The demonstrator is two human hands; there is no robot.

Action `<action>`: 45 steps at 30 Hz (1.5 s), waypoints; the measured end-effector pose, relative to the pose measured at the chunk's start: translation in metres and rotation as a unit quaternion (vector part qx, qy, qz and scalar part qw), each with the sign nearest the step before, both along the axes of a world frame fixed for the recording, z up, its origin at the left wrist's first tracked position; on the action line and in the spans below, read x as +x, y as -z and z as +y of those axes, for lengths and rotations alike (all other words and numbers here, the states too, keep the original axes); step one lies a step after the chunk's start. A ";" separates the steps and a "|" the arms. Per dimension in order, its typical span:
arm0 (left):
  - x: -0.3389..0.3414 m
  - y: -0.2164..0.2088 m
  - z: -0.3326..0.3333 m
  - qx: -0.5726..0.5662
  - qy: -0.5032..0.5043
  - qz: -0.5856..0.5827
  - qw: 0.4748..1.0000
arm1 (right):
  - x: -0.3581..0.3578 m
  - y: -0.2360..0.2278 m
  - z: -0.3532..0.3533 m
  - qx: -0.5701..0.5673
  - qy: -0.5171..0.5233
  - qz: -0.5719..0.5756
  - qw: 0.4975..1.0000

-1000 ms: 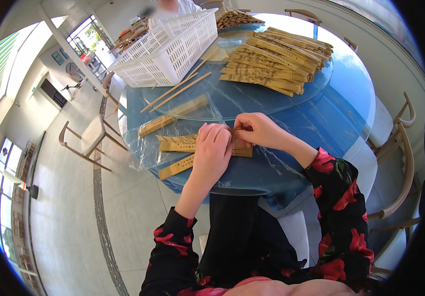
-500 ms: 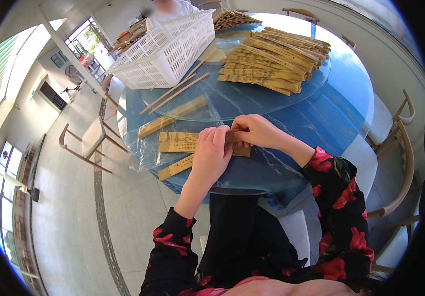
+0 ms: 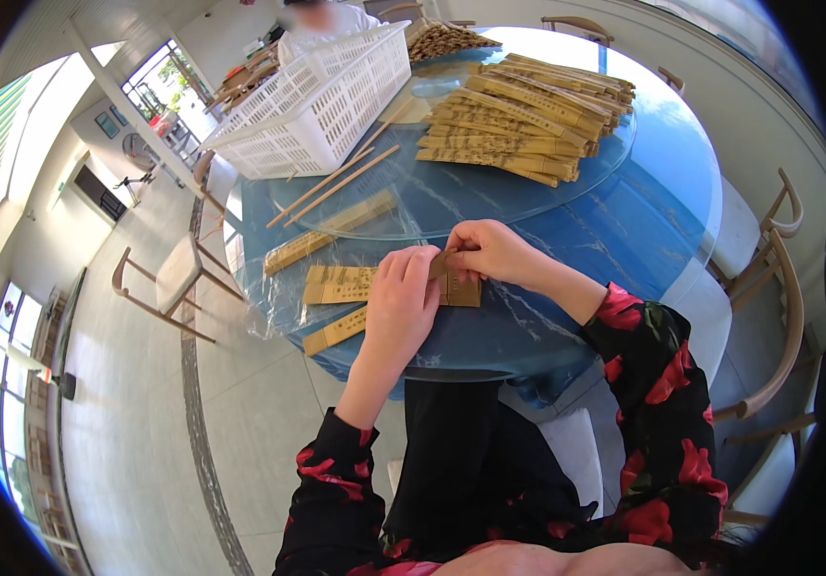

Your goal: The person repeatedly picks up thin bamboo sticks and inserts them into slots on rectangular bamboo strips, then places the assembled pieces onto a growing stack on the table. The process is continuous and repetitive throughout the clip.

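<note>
My left hand (image 3: 401, 300) lies over a few flat brown paper chopstick sleeves (image 3: 336, 285) near the table's front edge, its fingers closed on the end of one sleeve. Beside it, my right hand (image 3: 491, 255) pinches the same sleeve at its raised end. The fingers hide most of that sleeve and whatever may be inside it. Another sleeve (image 3: 334, 332) lies slantwise to the left of my left wrist. Farther off, a bundle of sleeves (image 3: 322, 235) rests in clear plastic film.
Two loose chopsticks (image 3: 344, 184) lie on the glass turntable (image 3: 528, 197). A large pile of filled sleeves (image 3: 518, 120) is behind, with a white plastic basket (image 3: 312, 125) to its left. A bunch of chopsticks (image 3: 446, 40) and a seated person (image 3: 322, 29) are at the far side.
The loose sleeves under my left hand lie closer together. Both hands stay at nearly the same spot, with the right still pinching the sleeve's end. The view has shifted slightly.
</note>
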State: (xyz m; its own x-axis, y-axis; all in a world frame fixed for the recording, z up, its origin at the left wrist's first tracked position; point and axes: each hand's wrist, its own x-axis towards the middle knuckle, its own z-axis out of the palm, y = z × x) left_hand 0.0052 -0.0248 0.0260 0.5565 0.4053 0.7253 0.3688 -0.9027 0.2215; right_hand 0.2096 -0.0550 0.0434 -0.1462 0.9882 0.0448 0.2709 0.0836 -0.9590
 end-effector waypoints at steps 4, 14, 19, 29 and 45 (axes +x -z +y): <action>-0.001 -0.002 -0.002 0.005 0.005 -0.011 1.000 | -0.001 0.000 -0.002 -0.005 -0.009 0.050 0.999; -0.001 -0.005 -0.002 0.016 0.004 -0.018 1.000 | -0.001 0.001 -0.004 -0.020 -0.015 0.080 0.996; -0.004 -0.004 -0.003 -0.006 0.001 -0.011 1.000 | -0.001 0.002 -0.002 -0.001 -0.020 0.048 0.999; -0.002 -0.002 -0.003 -0.015 0.019 -0.003 1.000 | -0.003 0.006 -0.002 0.040 0.018 -0.046 0.998; 0.005 0.017 0.011 -0.057 0.048 -0.008 0.997 | -0.010 -0.038 0.047 0.294 0.118 -0.338 0.886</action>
State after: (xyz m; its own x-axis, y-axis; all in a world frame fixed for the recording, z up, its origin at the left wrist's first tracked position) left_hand 0.0100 -0.0143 0.0093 0.5849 0.4308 0.6872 0.2778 -0.9024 0.3293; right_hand 0.1997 -0.0082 0.0814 -0.1287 0.8302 0.5424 0.8430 0.3797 -0.3811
